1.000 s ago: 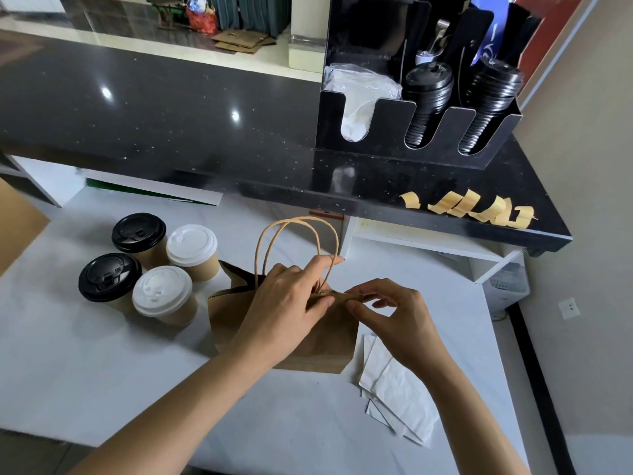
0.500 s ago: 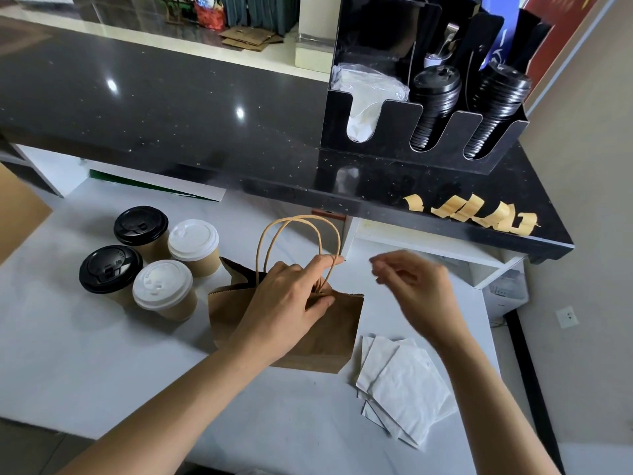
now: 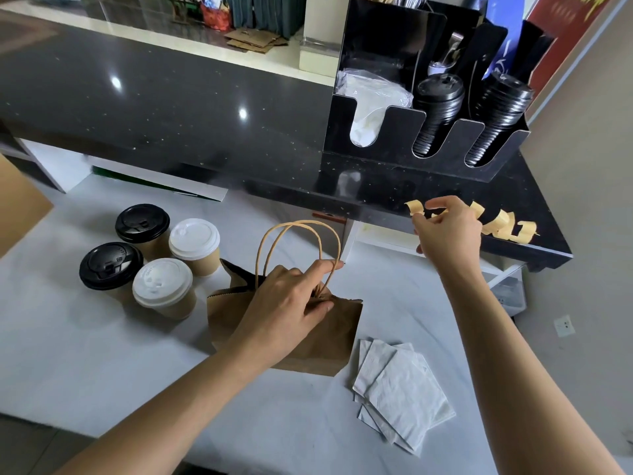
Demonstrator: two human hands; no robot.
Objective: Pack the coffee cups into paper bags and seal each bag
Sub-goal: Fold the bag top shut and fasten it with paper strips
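White napkins lie on the table; a black organizer holds stacked lids.
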